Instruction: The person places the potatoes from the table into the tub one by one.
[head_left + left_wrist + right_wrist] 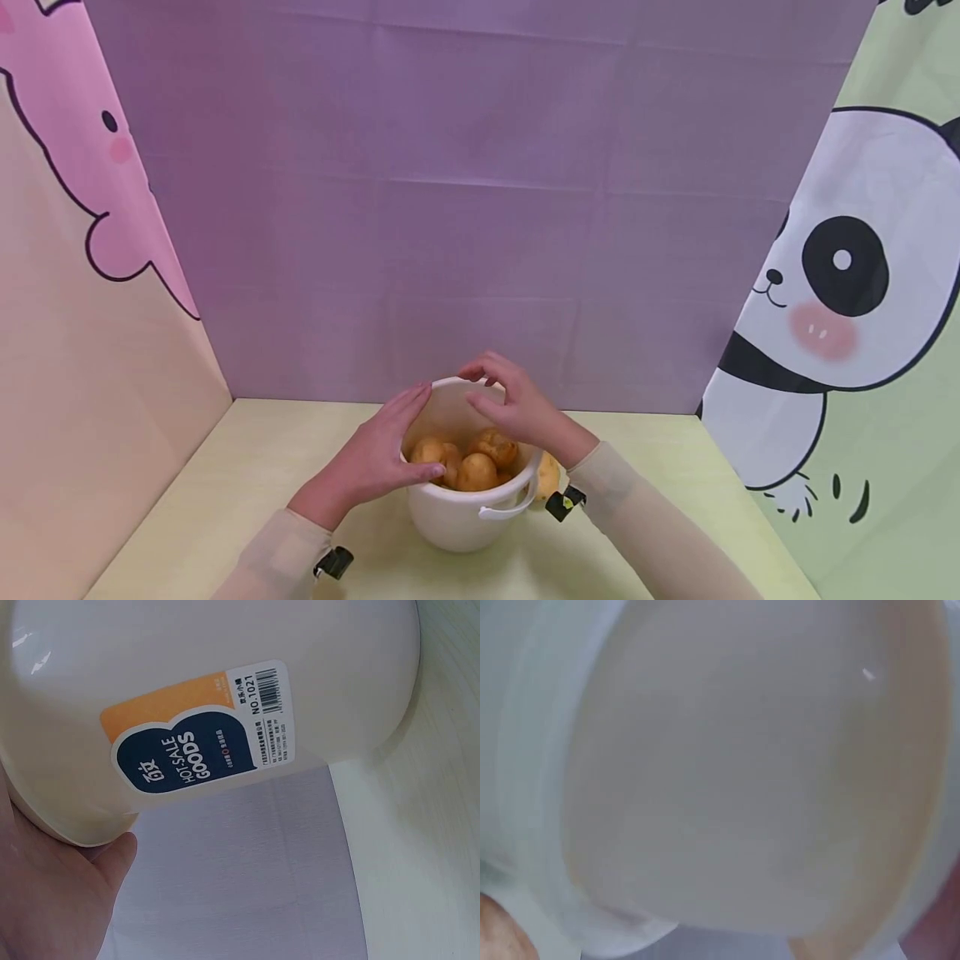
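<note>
A white plastic bucket (pixel 457 521) with a white handle (pixel 510 507) stands on the table, holding several potatoes (pixel 477 472). My left hand (pixel 378 450) rests along the bucket's left rim, fingers extended toward the far side and thumb reaching over the opening. In the left wrist view, the left hand (pixel 56 892) is at the rim, below a printed label (pixel 199 731) on the wall. Over the right side of the opening is my right hand (pixel 517 404), its fingers loosely bent at the far rim, thumb apart, nothing between them. The right wrist view is blurred and mostly filled by the bucket (pixel 727 765).
Another potato (pixel 547 479) lies on the table just right of the bucket, partly hidden by the right wrist. The pale table (pixel 300 433) meets a purple backdrop (pixel 480 208) behind. Printed side panels stand at left and right, the right one showing a panda (pixel 900 175).
</note>
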The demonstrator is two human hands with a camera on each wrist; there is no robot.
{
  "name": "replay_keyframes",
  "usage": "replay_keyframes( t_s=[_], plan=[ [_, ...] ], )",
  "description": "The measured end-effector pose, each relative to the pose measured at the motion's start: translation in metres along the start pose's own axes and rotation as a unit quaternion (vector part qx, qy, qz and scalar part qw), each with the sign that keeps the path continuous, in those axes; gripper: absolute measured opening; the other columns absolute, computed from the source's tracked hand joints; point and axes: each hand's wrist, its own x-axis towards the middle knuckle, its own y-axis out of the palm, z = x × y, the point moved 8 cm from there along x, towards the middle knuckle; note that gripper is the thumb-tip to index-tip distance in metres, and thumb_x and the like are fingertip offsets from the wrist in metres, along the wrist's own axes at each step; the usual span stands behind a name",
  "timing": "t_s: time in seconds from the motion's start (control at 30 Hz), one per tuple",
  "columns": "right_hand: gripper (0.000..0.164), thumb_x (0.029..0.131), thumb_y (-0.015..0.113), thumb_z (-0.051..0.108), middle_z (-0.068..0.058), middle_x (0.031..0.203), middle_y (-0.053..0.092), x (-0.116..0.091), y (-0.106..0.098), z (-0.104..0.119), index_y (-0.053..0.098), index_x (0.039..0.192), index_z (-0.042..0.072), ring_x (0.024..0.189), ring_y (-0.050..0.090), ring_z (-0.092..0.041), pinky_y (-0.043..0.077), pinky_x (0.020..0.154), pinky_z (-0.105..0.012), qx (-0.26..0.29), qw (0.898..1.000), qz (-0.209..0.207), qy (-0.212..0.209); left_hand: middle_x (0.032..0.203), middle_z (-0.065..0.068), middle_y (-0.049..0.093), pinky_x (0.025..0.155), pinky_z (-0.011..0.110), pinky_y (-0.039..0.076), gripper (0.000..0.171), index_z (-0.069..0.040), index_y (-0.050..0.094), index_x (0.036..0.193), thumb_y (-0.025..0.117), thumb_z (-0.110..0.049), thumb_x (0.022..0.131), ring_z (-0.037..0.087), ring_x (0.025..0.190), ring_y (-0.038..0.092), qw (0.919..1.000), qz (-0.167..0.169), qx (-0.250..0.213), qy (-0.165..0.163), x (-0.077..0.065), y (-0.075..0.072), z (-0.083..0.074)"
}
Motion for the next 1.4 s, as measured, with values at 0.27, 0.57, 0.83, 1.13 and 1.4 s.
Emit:
replay_keyframes(
  t_s=[0.27, 0.57, 0.83, 1.13, 1.4],
  plan=[
    [0.024, 0.104, 0.070, 0.004, -0.017, 0.125, 0.073, -0.018, -0.021, -0.014, 0.073, 0.127, 0.000, 0.118, 0.066, -0.037, 0.057, 0.101, -0.053, 0.015, 0.999, -0.035, 0.037, 0.177, 0.019, 0.035, 0.125, 0.071, 0.034, 0.117, 0.001, 0.035, 0.171, 0.084, -0.063, 0.086, 0.044, 0.164, 0.030, 1.0000, 0.000, -0.007, -0.004, -0.002, -0.002, 0.001],
    [0.022, 0.107, 0.068, 0.004, -0.012, 0.125, 0.072, -0.043, -0.048, -0.039, 0.074, 0.128, 0.002, 0.117, 0.065, -0.031, 0.054, 0.101, -0.044, 0.023, 0.991, -0.089, 0.094, 0.177, 0.020, 0.035, 0.126, 0.070, 0.033, 0.118, 0.002, 0.035, 0.171, 0.083, -0.065, 0.086, 0.044, 0.164, 0.030, 1.0000, -0.004, -0.007, 0.001, -0.002, -0.002, 0.002],
    [0.023, 0.109, 0.065, 0.005, -0.014, 0.125, 0.073, -0.079, -0.057, -0.063, 0.072, 0.128, -0.003, 0.116, 0.065, -0.032, 0.053, 0.101, -0.039, 0.021, 0.977, -0.137, 0.163, 0.177, 0.020, 0.035, 0.125, 0.071, 0.033, 0.116, 0.002, 0.035, 0.171, 0.085, -0.058, 0.085, 0.046, 0.164, 0.030, 1.0000, -0.004, -0.004, 0.004, -0.003, -0.001, 0.002],
    [0.020, 0.110, 0.065, 0.006, -0.015, 0.124, 0.075, -0.113, -0.053, -0.090, 0.074, 0.126, -0.002, 0.114, 0.067, -0.027, 0.055, 0.096, -0.029, 0.045, 0.956, -0.165, 0.237, 0.178, 0.019, 0.034, 0.126, 0.070, 0.033, 0.116, 0.002, 0.034, 0.171, 0.085, -0.059, 0.086, 0.044, 0.165, 0.029, 1.0000, -0.005, -0.004, 0.002, -0.003, -0.002, 0.002],
    [0.020, 0.109, 0.066, 0.007, -0.011, 0.124, 0.074, -0.134, -0.037, -0.106, 0.074, 0.127, 0.001, 0.110, 0.067, -0.021, 0.055, 0.093, -0.027, 0.065, 0.945, -0.155, 0.280, 0.178, 0.019, 0.034, 0.126, 0.070, 0.032, 0.116, 0.001, 0.034, 0.171, 0.083, -0.062, 0.087, 0.044, 0.165, 0.029, 1.0000, -0.006, -0.002, 0.001, -0.004, -0.001, 0.002]
  ],
)
